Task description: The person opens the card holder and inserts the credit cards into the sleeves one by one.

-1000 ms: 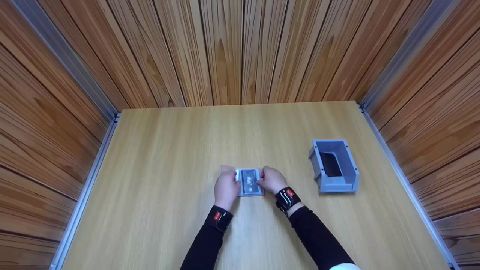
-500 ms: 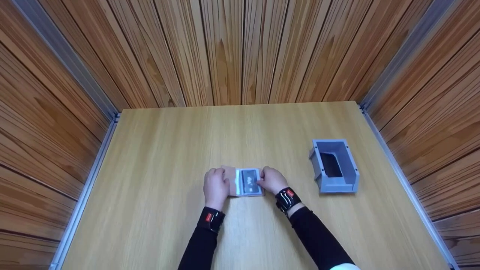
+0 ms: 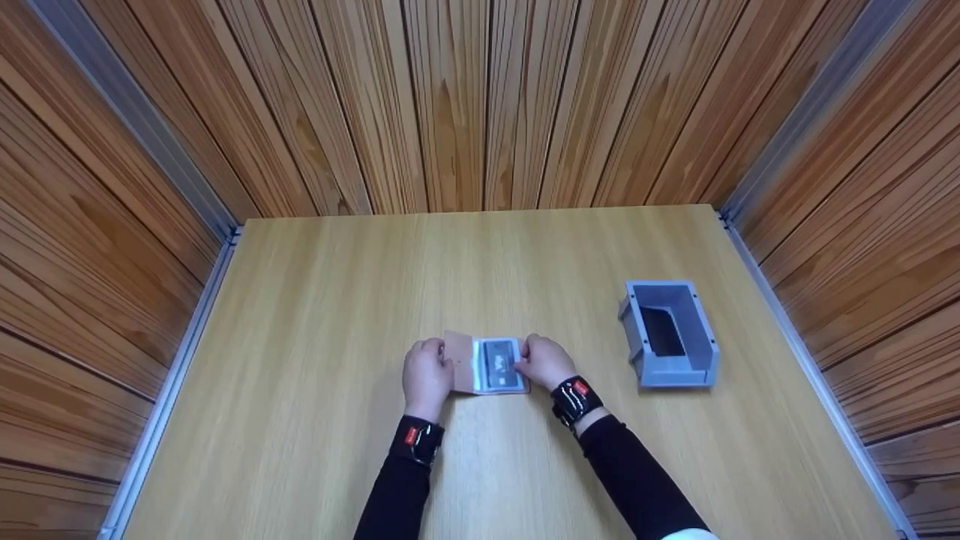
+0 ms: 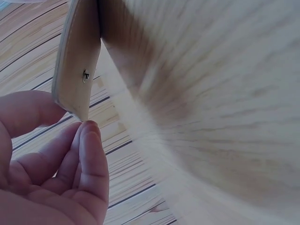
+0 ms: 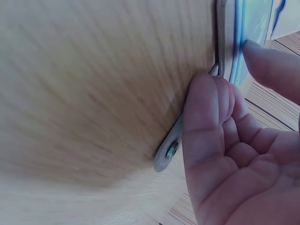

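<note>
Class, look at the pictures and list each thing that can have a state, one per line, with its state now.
Card holder: open
Cover flap: raised at an angle
Snap strap: unfastened, end sticking out
Left hand: pinching the flap's edge
Right hand: gripping the sleeve side
Wrist bands: worn, one per wrist
Gray bin: upright, open-topped

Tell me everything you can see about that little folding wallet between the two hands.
The folding wallet is open over the table, left flap tilted up beside a blue-edged insert with a dark panel and pale marks. It looks like pinkish-tan leather. A metal snap shows on the left flap; a strap with a metal stud sticks out at the right. The left hand pinches the flap's left edge, the right hand the wallet's right side.
</note>
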`<control>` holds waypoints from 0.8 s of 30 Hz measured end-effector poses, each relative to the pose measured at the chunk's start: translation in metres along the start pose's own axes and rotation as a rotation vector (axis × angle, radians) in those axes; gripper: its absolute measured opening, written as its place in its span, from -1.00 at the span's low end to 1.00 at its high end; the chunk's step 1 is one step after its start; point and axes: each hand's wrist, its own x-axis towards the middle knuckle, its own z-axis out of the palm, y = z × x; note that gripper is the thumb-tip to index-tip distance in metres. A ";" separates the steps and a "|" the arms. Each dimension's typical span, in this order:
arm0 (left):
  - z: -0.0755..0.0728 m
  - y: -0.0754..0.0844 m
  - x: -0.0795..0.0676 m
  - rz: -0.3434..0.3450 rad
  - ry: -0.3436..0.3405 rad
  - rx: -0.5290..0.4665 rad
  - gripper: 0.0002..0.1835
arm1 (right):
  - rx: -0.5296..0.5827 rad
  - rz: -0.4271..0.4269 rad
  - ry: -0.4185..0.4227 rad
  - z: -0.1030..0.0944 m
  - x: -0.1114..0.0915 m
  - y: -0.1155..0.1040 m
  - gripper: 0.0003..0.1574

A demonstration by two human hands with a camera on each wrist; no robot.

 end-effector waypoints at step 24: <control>0.004 -0.014 0.006 -0.151 -0.197 0.023 -0.64 | -0.010 0.016 -0.005 0.001 0.002 0.000 -0.70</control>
